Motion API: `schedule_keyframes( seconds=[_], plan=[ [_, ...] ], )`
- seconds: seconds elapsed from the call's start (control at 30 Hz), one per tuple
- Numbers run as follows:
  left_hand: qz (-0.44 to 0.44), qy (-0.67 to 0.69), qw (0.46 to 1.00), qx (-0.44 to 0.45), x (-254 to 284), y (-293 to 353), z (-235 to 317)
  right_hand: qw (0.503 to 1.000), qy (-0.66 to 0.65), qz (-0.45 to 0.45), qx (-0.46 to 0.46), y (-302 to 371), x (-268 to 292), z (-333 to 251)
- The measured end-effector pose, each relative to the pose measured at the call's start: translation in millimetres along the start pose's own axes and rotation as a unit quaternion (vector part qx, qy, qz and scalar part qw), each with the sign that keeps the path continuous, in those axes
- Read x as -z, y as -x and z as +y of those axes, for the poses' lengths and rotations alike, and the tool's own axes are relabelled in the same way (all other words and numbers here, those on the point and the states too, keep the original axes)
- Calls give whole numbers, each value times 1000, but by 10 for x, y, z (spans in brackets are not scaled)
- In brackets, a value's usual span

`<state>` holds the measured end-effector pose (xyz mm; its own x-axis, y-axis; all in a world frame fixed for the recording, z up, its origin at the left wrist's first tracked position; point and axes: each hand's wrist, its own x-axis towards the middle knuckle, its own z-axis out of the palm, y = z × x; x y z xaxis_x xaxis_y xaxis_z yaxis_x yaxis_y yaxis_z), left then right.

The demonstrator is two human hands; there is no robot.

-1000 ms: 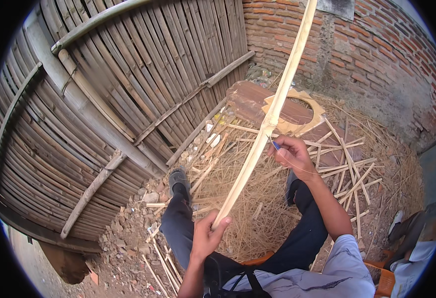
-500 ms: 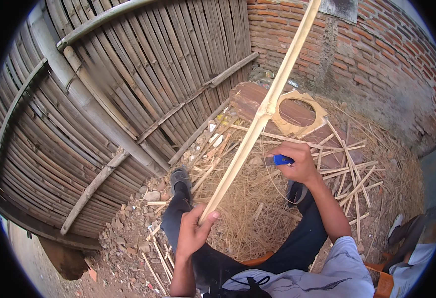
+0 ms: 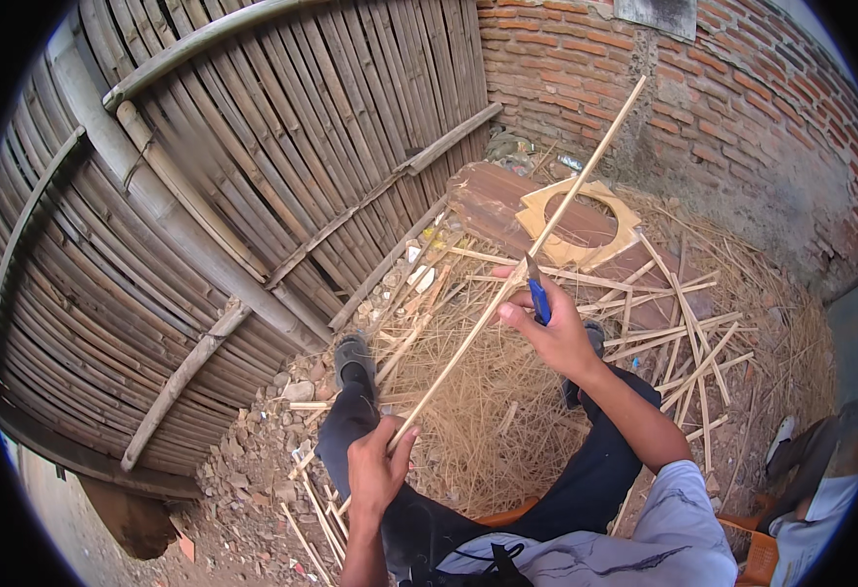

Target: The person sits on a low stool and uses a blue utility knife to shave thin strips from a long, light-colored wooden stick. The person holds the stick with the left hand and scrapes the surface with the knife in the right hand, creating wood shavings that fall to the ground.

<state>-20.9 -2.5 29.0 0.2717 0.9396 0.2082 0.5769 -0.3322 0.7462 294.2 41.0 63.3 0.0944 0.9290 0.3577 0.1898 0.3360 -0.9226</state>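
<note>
A long pale bamboo strip (image 3: 587, 178) slants from lower left to upper right, its narrow edge toward me and a knobby joint near its middle. My left hand (image 3: 374, 468) is closed around the strip near its lower end, which sticks out below the fist. In my right hand (image 3: 564, 338) is a utility knife (image 3: 540, 299) with a blue handle. The knife's blade points up and lies against or very near the strip, just above the joint. The thumb and fingers of that hand are close to the strip, and I cannot tell whether they press on it.
Thin shavings (image 3: 507, 430) cover the ground between my legs. Several cut strips (image 3: 693, 342) lie at the right, others at lower left. Beyond is a brown board (image 3: 488, 201) with a cardboard piece (image 3: 631, 217) with a round hole. A bamboo fence (image 3: 282, 147) stands left, a brick wall (image 3: 566, 59) behind.
The bamboo strip has been turned and drawn back, so its far end now shows below the top edge. My right hand has risen with the utility knife to the strip's joint.
</note>
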Motion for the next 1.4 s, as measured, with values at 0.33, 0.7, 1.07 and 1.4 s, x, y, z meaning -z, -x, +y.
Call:
schedule_keyframes(
  seconds=[0.33,0.7,1.07,1.4],
  plan=[
    [-4,15,999,29,25,64,-10,991,128,-27,-1,-18,47,43],
    [-30,54,997,45,120,129,-17,978,197,-66,34,-56,135,-100],
    [-179,202,956,117,155,170,-300,949,264,-85,152,-80,234,108],
    [-307,309,881,185,651,234,-570,937,115,-325,57,-36,367,-127]
  ],
)
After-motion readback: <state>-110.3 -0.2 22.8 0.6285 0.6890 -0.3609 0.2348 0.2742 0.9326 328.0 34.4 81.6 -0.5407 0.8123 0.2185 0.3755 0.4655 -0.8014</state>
